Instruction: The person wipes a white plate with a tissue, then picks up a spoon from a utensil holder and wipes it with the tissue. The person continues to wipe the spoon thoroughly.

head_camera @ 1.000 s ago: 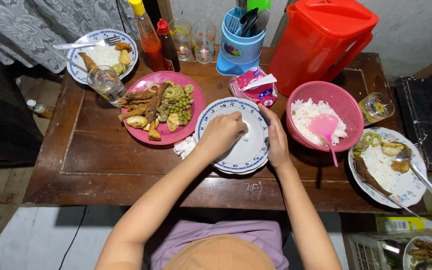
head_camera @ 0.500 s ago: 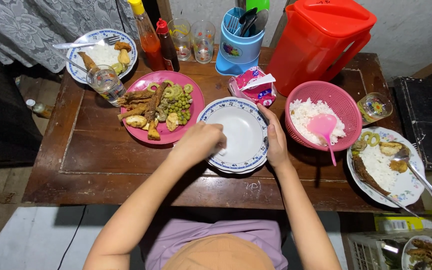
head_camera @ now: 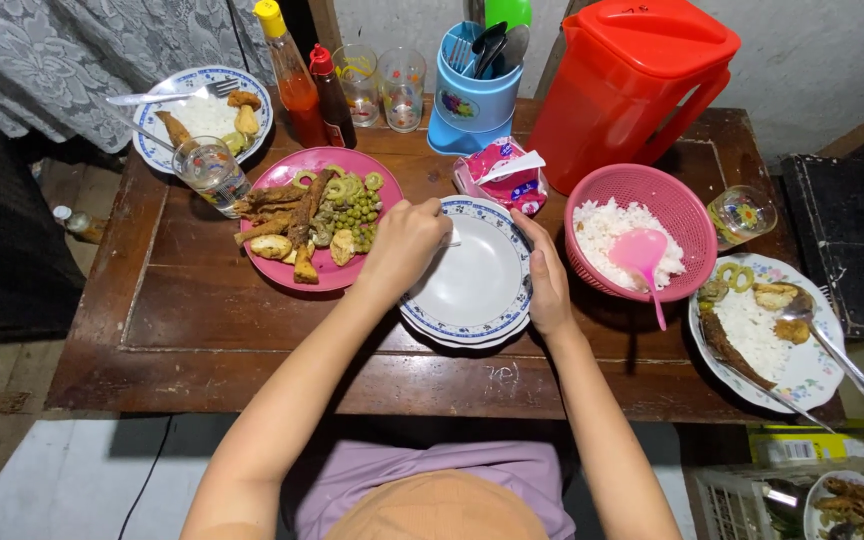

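**Plate wiped at the table's middle**

Plate first: a round white ceramic plate with a blue patterned rim (head_camera: pixel 477 285) sits near the middle of the dark wooden table (head_camera: pixel 212 310), apparently stacked on a second plate whose edge shows beneath it. The left hand (head_camera: pixel 404 245) is curled over the plate's upper-left rim, fingers closed on a small white tissue (head_camera: pixel 451 237) pressed against the glaze. The right hand (head_camera: pixel 549 280) lies flat along the right rim, fingers extended, steadying rather than gripping.

Such a plate is likely stiff, moderately heavy and brittle; its glazed face looks smooth and would be slippery if damp. The rim is the sensible place to take hold, thumb on top and fingers beneath, since the shallow well offers no purchase. The tissue is soft and light, and would tear if dragged hard.

Just left sits a pink round plate of fried fish and green vegetables (head_camera: pixel 322 225); just right, a pink plastic basket of white rice (head_camera: pixel 642 230) with a pink scoop. A pink tissue packet (head_camera: pixel 500 175) lies beyond the rim, near a red plastic jug (head_camera: pixel 637 85).
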